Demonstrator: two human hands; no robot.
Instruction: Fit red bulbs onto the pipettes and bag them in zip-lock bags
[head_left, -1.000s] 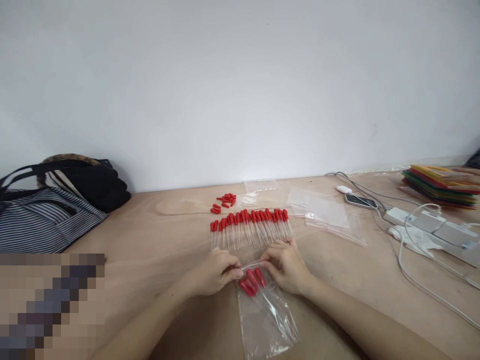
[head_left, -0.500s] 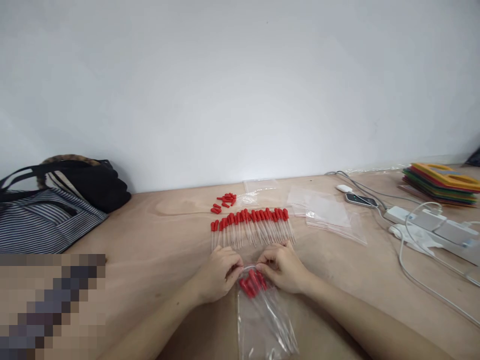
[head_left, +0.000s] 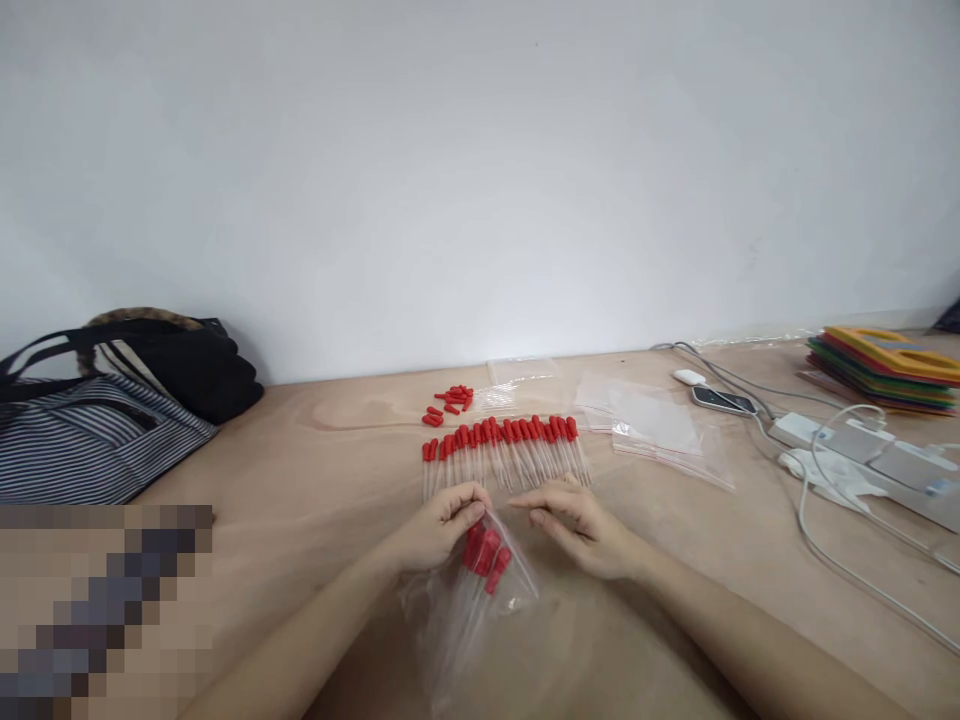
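Between thumb and fingers, my left hand (head_left: 446, 525) pinches the top edge of a clear zip bag (head_left: 517, 590). Inside the bag are several droppers (head_left: 487, 550) with red rubber bulbs at the top and clear tubes pointing down. The bag hangs tilted, its lower end toward me. My right hand (head_left: 585, 525) is apart from the bag, just to its right, with the index finger stretched out and nothing held. Directly beyond both hands lies a row of red-bulbed droppers (head_left: 510, 445), side by side on the table.
Loose red bulbs (head_left: 454, 398) lie behind the row, beside clear tubes (head_left: 499, 398). Flat clear bags (head_left: 660, 425) are at the right. Farther right are a phone-like device (head_left: 722, 400), a power strip (head_left: 862, 445) with cables and stacked coloured sheets (head_left: 877, 375). A striped bag (head_left: 105, 440) stands left.
My right hand has let go of the bag's top edge and its fingers have opened. My left hand has lifted the bag, which has swung to the left and tilted.
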